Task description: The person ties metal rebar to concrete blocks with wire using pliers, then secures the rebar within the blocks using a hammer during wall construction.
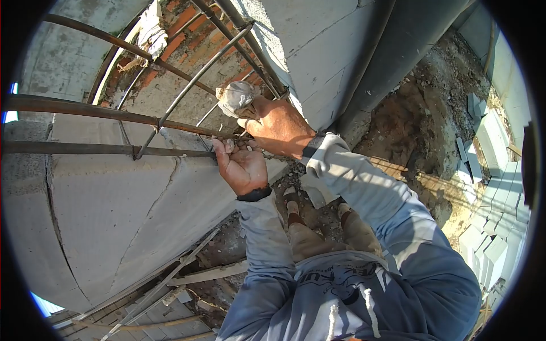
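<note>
Several long rusty steel bars (85, 110) run from the left toward the middle, crossed by thinner bent steel ties (193, 82). My right hand (278, 125) has its fingers closed by a pale, lumpy, crumpled bundle (236, 98), above the bar ends. Just below and left of it, my left hand (243, 166) is palm up, its fingers curled against the lower bar near its end. Whatever lies between the left fingertips is too small to make out.
A pale block wall (114, 210) fills the left and another block wall (324, 51) rises at the top, beside a grey pipe (392, 62). Stacked blocks (489, 256) stand at the right. Rubble and wooden poles (213, 273) lie below.
</note>
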The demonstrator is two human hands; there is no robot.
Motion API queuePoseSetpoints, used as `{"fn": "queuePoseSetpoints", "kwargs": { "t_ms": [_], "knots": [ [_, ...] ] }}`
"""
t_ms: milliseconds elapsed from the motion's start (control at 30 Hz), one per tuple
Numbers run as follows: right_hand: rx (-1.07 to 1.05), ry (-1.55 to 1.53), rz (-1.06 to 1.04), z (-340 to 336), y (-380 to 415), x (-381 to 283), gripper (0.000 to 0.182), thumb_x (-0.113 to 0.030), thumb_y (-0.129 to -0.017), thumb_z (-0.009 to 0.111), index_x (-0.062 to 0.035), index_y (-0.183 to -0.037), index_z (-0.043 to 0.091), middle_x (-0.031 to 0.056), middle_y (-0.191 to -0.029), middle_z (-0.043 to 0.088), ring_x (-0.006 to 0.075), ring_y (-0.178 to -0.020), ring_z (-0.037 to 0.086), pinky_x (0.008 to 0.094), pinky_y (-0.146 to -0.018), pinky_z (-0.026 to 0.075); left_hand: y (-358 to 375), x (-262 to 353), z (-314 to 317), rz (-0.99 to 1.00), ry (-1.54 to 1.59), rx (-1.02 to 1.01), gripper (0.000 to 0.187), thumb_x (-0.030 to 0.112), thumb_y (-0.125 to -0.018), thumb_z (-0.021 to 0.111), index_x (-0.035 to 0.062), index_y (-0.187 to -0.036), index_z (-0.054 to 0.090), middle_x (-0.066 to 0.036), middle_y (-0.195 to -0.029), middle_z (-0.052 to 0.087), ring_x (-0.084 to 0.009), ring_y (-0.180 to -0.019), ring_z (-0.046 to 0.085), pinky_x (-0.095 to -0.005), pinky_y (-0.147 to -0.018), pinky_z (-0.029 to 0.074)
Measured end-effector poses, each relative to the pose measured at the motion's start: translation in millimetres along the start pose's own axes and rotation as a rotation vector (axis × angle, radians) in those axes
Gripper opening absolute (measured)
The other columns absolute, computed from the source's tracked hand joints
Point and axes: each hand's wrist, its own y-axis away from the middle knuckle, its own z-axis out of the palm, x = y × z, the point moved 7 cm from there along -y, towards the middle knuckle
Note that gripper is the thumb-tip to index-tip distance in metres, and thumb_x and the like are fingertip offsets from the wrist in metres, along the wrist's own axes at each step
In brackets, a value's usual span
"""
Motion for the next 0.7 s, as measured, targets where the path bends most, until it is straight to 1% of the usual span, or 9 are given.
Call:
{"fn": "queuePoseSetpoints", "kwargs": {
  "t_ms": [67,100,200,267,300,367,400,467,700],
  "knots": [
    [0.043,-0.045,0.014,4,-2,6,0.035,-0.028,-0.082,0.059,-0.0013,-0.103,0.06,0.0271,-0.087,0.061,0.0406,-0.082,0.06,0.0441,-0.071,0.048,-2,-2,-2,-0.028,0.031,-0.024,0.017,0.03,-0.086,0.065,0.018,-0.083,0.053,0.009,-0.071,0.047,-0.0071,-0.072,0.043,-0.0292,-0.072,0.032],
    [0.077,0.009,-0.106,5,-6,1,0.033,-0.029,-0.082,0.056,0.0004,-0.098,0.058,0.0266,-0.086,0.061,0.0413,-0.082,0.06,0.0459,-0.072,0.048,-3,-1,-4,-0.026,0.035,-0.02,0.017,0.03,-0.086,0.065,0.018,-0.083,0.053,0.009,-0.071,0.047,-0.0071,-0.072,0.043,-0.0292,-0.072,0.032],
    [0.079,-0.093,-0.099,-6,-2,-4,0.031,-0.028,-0.082,0.053,0.0012,-0.091,0.057,0.0252,-0.084,0.062,0.0414,-0.08,0.061,0.047,-0.073,0.048,-3,-2,-6,-0.049,0.056,0.002,0.015,0.029,-0.086,0.065,0.0183,-0.086,0.054,0.009,-0.07,0.047,-0.0055,-0.069,0.043,-0.0285,-0.07,0.032],
    [0.08,0.054,-0.018,-6,-1,-4,0.031,-0.028,-0.082,0.053,0.0018,-0.09,0.057,0.0244,-0.082,0.062,0.0403,-0.077,0.062,0.0454,-0.069,0.05,-3,-2,-6,-0.067,0.096,-0.017,0.02,0.026,-0.089,0.061,0.0126,-0.077,0.05,0.006,-0.072,0.048,-0.0123,-0.085,0.047,-0.0334,-0.088,0.037],
    [0.16,0.319,-0.236,3,-1,-14,0.028,-0.024,-0.08,0.055,0.0027,-0.087,0.056,0.0237,-0.078,0.062,0.0396,-0.072,0.063,0.0442,-0.063,0.051,-4,-3,-6,-0.063,0.1,-0.017,0.02,0.026,-0.089,0.061,0.0126,-0.077,0.05,0.006,-0.072,0.048,-0.0123,-0.085,0.047,-0.0334,-0.088,0.037],
    [0.071,0.267,-0.242,17,5,-10,0.026,-0.022,-0.078,0.055,0.0029,-0.086,0.056,0.0238,-0.076,0.062,0.0397,-0.071,0.063,0.0443,-0.062,0.052,-5,-1,-1,0.011,0.106,-0.063,0.014,0.025,-0.089,0.062,0.013,-0.091,0.054,0.007,-0.071,0.046,-0.0071,-0.069,0.043,-0.0249,-0.075,0.037],
    [-0.015,0.214,-0.242,22,10,-14,0.025,-0.02,-0.076,0.056,0.0031,-0.085,0.055,0.0238,-0.073,0.062,0.0398,-0.07,0.063,0.0444,-0.06,0.052,-4,-1,1,0.009,0.106,-0.066,0.014,0.025,-0.089,0.062,0.013,-0.091,0.054,0.007,-0.071,0.046,-0.0071,-0.069,0.043,-0.0249,-0.075,0.037],
    [0.05,0.18,-0.254,13,15,-21,0.024,-0.017,-0.073,0.057,0.003,-0.086,0.054,0.0241,-0.071,0.061,0.0408,-0.068,0.063,0.0444,-0.059,0.052,0,1,8,0.038,0.107,-0.128,0.016,0.024,-0.089,0.061,0.0103,-0.094,0.053,0.007,-0.071,0.046,-0.008,-0.07,0.044,-0.0232,-0.078,0.038],
    [-0.007,0.095,0.053,4,3,-3,0.035,-0.027,-0.08,0.055,0.0025,-0.098,0.054,0.0263,-0.082,0.063,0.0413,-0.079,0.062,0.0462,-0.071,0.05,2,4,5,0.052,0.087,-0.12,0.019,0.029,-0.088,0.062,0.0148,-0.097,0.054,0.009,-0.071,0.044,-0.0063,-0.07,0.043,-0.0268,-0.071,0.034]
  ]
}}
